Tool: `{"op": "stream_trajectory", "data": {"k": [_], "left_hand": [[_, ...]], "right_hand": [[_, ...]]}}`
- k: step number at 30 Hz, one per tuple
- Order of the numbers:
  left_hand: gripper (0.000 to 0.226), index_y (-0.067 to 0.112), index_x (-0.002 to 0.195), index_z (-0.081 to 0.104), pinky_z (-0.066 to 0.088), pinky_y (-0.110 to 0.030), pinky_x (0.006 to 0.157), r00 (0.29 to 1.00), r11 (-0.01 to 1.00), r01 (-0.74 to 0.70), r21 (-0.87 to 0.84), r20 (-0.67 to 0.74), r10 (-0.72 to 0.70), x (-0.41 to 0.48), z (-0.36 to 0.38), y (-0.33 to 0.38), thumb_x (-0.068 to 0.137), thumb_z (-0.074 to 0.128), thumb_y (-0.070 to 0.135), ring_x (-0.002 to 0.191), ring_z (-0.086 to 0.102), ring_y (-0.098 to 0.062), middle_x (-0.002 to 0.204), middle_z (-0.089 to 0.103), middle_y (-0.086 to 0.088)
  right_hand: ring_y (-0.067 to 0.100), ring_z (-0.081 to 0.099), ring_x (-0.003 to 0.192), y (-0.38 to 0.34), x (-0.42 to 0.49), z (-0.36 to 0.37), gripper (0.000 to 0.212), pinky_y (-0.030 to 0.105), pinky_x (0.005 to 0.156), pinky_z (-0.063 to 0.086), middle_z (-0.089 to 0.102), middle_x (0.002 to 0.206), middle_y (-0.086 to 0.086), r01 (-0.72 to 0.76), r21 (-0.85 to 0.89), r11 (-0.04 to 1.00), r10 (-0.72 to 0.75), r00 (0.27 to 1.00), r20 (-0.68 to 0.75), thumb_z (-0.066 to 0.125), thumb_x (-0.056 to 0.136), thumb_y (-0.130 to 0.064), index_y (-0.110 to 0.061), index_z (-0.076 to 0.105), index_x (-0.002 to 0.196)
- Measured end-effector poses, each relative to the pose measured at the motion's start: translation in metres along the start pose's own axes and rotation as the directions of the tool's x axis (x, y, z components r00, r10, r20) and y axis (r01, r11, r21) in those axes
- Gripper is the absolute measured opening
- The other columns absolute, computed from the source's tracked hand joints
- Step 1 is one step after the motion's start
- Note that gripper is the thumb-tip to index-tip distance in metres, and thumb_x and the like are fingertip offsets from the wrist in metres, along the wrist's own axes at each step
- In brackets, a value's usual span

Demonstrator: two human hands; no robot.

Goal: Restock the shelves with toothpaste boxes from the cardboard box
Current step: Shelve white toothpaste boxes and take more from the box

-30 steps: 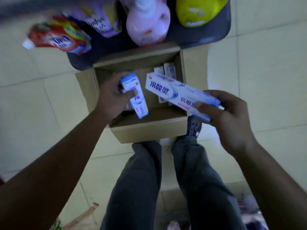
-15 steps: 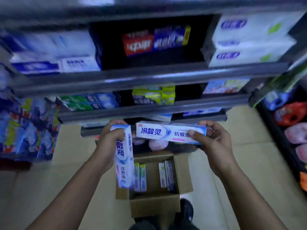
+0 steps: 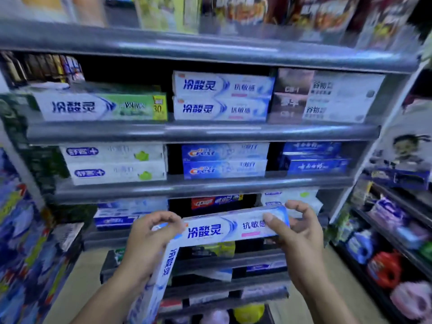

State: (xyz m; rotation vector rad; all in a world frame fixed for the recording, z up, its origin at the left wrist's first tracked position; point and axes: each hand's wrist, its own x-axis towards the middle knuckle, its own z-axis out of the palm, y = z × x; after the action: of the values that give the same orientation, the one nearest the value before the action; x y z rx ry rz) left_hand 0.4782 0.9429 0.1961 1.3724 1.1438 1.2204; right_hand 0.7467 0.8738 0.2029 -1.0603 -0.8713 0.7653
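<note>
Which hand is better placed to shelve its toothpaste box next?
Probably the right. The right hand holds the level box label outward, lying as the matching white-and-blue stack lies on the shelf above. The left hand grips the hanging box end-down, so it would need turning first.

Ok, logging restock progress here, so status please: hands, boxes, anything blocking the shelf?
Left hand grips hanging toothpaste box. Right hand holds level toothpaste box, neither shelved. Matching stack two high above; nothing blocking.
</note>
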Motion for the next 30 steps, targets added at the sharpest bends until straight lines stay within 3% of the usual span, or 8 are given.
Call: {"op": "stream_trajectory", "data": {"k": [3,6,11,15,20,22,26,30], "left_hand": [[0.012,0.022,0.078,0.079,0.05,-0.022,0.072,0.997,0.997,-0.034,-0.076,-0.068,0.029,0.004,0.006,0.026,0.07,0.088,0.023,0.078,0.072,-0.011,0.084,0.078,0.0],[0.042,0.02,0.089,0.081,0.053,-0.036,0.078,0.993,0.985,-0.03,-0.17,-0.114,0.011,0.007,0.012,0.047,0.055,0.087,0.043,0.086,0.076,-0.023,0.092,0.08,-0.006],[0.042,0.023,0.101,0.082,0.058,-0.036,0.076,0.991,0.962,-0.071,-0.262,-0.129,0.038,0.013,0.027,0.077,0.062,0.087,0.036,0.095,0.077,-0.028,0.102,0.08,-0.009],[0.048,0.028,0.107,0.081,0.054,-0.038,0.086,0.989,0.953,-0.107,-0.284,-0.133,0.072,0.016,0.038,0.096,0.06,0.083,0.039,0.1,0.076,-0.024,0.107,0.079,-0.005],[0.05,0.029,0.116,0.078,0.056,-0.021,0.069,0.977,0.927,-0.201,-0.317,-0.128,0.168,0.025,0.034,0.129,0.066,0.085,0.027,0.102,0.075,-0.017,0.114,0.078,-0.001],[0.054,0.024,0.119,0.077,0.056,-0.019,0.062,0.964,0.915,-0.259,-0.31,-0.15,0.222,0.032,0.03,0.146,0.066,0.082,0.027,0.095,0.076,-0.015,0.113,0.078,-0.002],[0.055,0.02,0.123,0.074,0.051,-0.031,0.074,0.953,0.918,-0.285,-0.275,-0.18,0.242,0.049,0.022,0.168,0.069,0.08,0.022,0.099,0.074,-0.02,0.114,0.078,-0.004],[0.033,0.016,0.118,0.075,0.055,-0.021,0.074,0.95,0.934,-0.294,-0.203,-0.169,0.262,0.069,0.019,0.177,0.088,0.067,0.005,0.099,0.075,-0.017,0.108,0.079,-0.002]], "right_hand": [[0.027,0.07,0.067,-0.018,0.011,0.004,0.056,0.036,0.059,0.057,0.075,0.081,0.019,0.074,0.034,0.997,-0.074,0.997,0.001,0.095,0.06,-0.045,-0.029,0.057,0.097],[0.026,0.07,0.07,-0.036,0.021,0.008,0.051,0.039,0.067,0.06,0.075,0.09,0.018,0.151,0.027,0.988,-0.151,0.989,0.008,0.093,0.067,-0.043,-0.025,0.058,0.1],[0.022,0.072,0.067,-0.062,0.045,0.011,0.036,0.04,0.064,0.062,0.073,0.096,0.003,0.27,0.005,0.963,-0.269,0.962,-0.038,0.088,0.072,-0.028,-0.018,0.063,0.097],[0.016,0.071,0.066,-0.076,0.063,0.014,0.034,0.032,0.063,0.062,0.07,0.091,-0.012,0.323,0.022,0.946,-0.321,0.945,-0.058,0.086,0.072,-0.02,-0.014,0.064,0.097],[0.016,0.068,0.056,-0.103,0.093,0.02,0.021,0.026,0.05,0.054,0.075,0.083,0.002,0.417,0.005,0.909,-0.417,0.909,0.004,0.082,0.081,-0.006,-0.018,0.072,0.096],[0.012,0.06,0.051,-0.114,0.107,0.025,0.02,0.024,0.047,0.048,0.075,0.076,0.005,0.468,-0.028,0.883,-0.467,0.884,0.036,0.084,0.079,-0.011,-0.023,0.075,0.093],[0.007,0.066,0.069,-0.126,0.129,0.038,0.021,0.018,0.062,0.051,0.077,0.086,-0.009,0.539,-0.113,0.835,-0.533,0.842,0.084,0.085,0.075,-0.027,-0.035,0.077,0.093],[-0.002,0.068,0.072,-0.128,0.152,0.05,0.036,0.01,0.06,0.049,0.075,0.089,-0.021,0.548,-0.191,0.814,-0.534,0.836,0.123,0.087,0.078,-0.023,-0.046,0.07,0.1]]}}
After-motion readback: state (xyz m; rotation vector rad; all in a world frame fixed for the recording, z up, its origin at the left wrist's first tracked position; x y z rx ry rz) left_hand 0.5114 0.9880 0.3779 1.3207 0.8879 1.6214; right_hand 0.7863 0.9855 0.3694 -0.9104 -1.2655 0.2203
